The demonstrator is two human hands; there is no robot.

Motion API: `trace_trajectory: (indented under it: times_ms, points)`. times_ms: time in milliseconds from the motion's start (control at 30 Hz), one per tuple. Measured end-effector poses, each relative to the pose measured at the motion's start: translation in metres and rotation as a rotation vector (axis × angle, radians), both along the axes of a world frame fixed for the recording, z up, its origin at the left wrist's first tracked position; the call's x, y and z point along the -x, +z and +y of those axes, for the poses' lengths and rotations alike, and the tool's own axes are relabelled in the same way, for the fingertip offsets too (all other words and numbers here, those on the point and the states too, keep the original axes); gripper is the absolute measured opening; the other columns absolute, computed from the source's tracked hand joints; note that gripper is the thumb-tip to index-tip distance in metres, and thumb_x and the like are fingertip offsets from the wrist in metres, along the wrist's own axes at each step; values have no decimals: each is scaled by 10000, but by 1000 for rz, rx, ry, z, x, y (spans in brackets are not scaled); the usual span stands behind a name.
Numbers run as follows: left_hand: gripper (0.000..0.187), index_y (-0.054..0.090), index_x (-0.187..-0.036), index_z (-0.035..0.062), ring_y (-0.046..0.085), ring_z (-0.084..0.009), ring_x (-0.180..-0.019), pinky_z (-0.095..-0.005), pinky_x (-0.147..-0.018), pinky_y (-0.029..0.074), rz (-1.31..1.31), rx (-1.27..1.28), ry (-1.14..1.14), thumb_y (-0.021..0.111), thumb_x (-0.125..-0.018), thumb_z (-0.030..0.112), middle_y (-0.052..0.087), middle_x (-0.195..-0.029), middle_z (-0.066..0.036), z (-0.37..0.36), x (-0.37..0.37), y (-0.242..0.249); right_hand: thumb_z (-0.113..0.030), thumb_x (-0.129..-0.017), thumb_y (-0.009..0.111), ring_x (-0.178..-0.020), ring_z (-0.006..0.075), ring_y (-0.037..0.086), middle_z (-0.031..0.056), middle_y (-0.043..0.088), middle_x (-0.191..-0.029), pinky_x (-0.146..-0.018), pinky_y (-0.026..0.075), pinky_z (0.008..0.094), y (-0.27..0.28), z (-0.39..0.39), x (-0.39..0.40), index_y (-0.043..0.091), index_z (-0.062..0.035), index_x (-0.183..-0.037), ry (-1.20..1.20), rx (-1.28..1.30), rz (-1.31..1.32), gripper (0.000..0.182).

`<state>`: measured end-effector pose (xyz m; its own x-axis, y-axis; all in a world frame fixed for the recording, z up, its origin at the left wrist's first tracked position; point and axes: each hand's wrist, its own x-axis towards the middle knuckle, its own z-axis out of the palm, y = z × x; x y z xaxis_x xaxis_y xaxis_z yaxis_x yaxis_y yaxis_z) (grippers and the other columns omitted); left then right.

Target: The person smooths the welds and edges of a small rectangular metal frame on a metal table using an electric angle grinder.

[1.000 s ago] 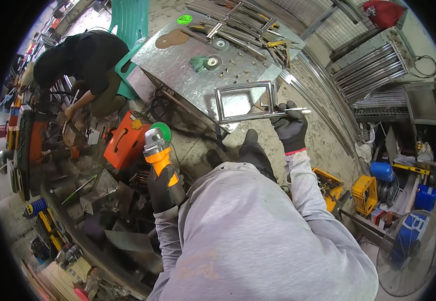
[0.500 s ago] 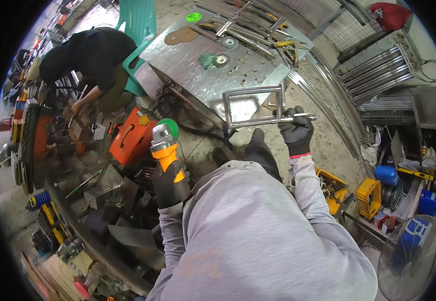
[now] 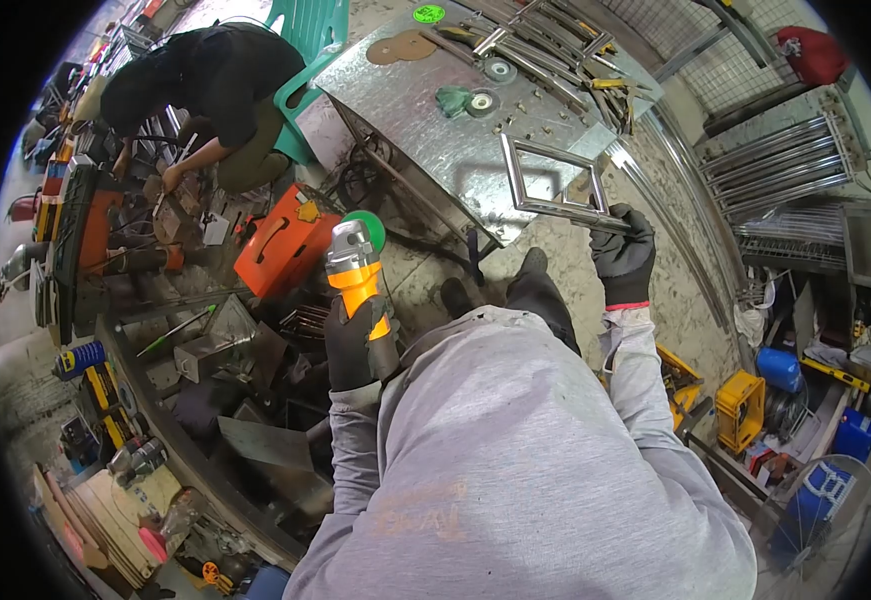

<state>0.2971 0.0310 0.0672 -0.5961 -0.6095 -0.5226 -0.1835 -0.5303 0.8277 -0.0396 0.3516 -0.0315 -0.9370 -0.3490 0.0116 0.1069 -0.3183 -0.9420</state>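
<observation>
My left hand [image 3: 351,345], in a dark glove, is wrapped round a yellow angle grinder [image 3: 355,275] that carries a green disc [image 3: 365,230] at its head. The grinder is upright in view, apart from the metal frame. My right hand [image 3: 623,252], also gloved, grips a corner of a shiny rectangular metal frame [image 3: 553,207]. That frame is tilted and held above the near edge of the sheet-metal table [image 3: 415,120]. On the tabletop lie a grinding wheel [image 3: 482,102], a second wheel [image 3: 498,70] and several small metal bits.
A co-worker [image 3: 220,90] bends over at the left, near a green plastic chair [image 3: 300,110]. An orange toolbox [image 3: 283,240] stands beyond the grinder. Metal tubes [image 3: 780,160] are stacked at the right. A yellow crate [image 3: 740,410] sits on the floor.
The metal frame has turned and tilted in my right hand, its far side now higher. The whole view has shifted slightly. The grinder stays in my left hand.
</observation>
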Motion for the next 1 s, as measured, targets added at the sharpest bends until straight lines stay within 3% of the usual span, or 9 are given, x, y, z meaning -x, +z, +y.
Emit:
trace_trajectory:
  times_ms: [100,167,300,533,667,800,867,900,1000]
  points:
    - [212,649,-1196,26,702,-161,-724,-315,-669,594,-17,20,-2,693,-1021,136,698,-927,-75,2,1,0,-222,-1124,564,-1124,377,741,162,751,-1226,-961,666,511,-5,2,7,669,28,-1253,-6,-37,2,300]
    - [218,649,-1201,25,704,-159,-743,-314,-671,596,-13,11,4,693,-1022,141,700,-936,-76,3,1,3,-247,-1128,563,-1159,385,732,161,756,-1262,-983,662,531,-1,1,11,667,10,-1278,124,668,-461,315]
    - [270,653,-1210,67,667,-126,-694,-279,-633,556,-46,56,-23,743,-1021,238,675,-894,-31,4,1,0,-287,-1123,576,-1001,356,769,219,724,-1248,-873,709,492,25,-6,14,636,16,-1242,-11,551,-470,331]
    - [267,649,-1208,71,669,-129,-700,-283,-631,559,-38,13,-10,742,-1025,242,670,-895,-29,7,4,2,-259,-1101,585,-1074,472,760,249,724,-1276,-956,670,630,49,-22,17,641,13,-1241,-132,411,-567,312]
    - [265,644,-1205,72,669,-130,-700,-284,-628,558,-33,15,-22,741,-1026,242,660,-885,-30,9,5,8,-173,-1048,633,-1108,464,736,265,719,-1298,-965,648,592,9,-19,19,689,40,-1179,293,795,-679,257]
    - [267,643,-1204,72,670,-133,-701,-284,-626,558,-40,17,-23,743,-1022,240,662,-891,-34,10,3,7,-108,-1022,646,-1193,433,706,247,726,-1280,-1122,545,635,-9,-47,-2,689,72,-1122,-61,655,-674,210]
    - [265,648,-1210,71,669,-131,-702,-282,-628,556,-32,5,-28,740,-1021,233,665,-896,-31,10,3,7,-120,-1028,655,-1238,401,692,235,715,-1336,-1131,544,628,-21,-54,-10,700,56,-1191,-55,715,-674,245]
    - [265,648,-1210,71,669,-131,-702,-282,-628,556,-34,10,-25,740,-1021,233,665,-896,-31,10,3,6,-103,-1041,632,-1334,381,655,229,698,-1400,-1175,520,586,-29,-49,-15,676,9,-1373,41,745,-619,353]
    - [207,652,-1171,30,699,-163,-714,-303,-649,574,-28,31,0,697,-1010,151,695,-909,-68,9,2,6,-169,-1060,640,-1374,374,637,211,692,-1436,-1190,498,586,-23,-41,-32,673,-59,-1420,81,606,-680,377]
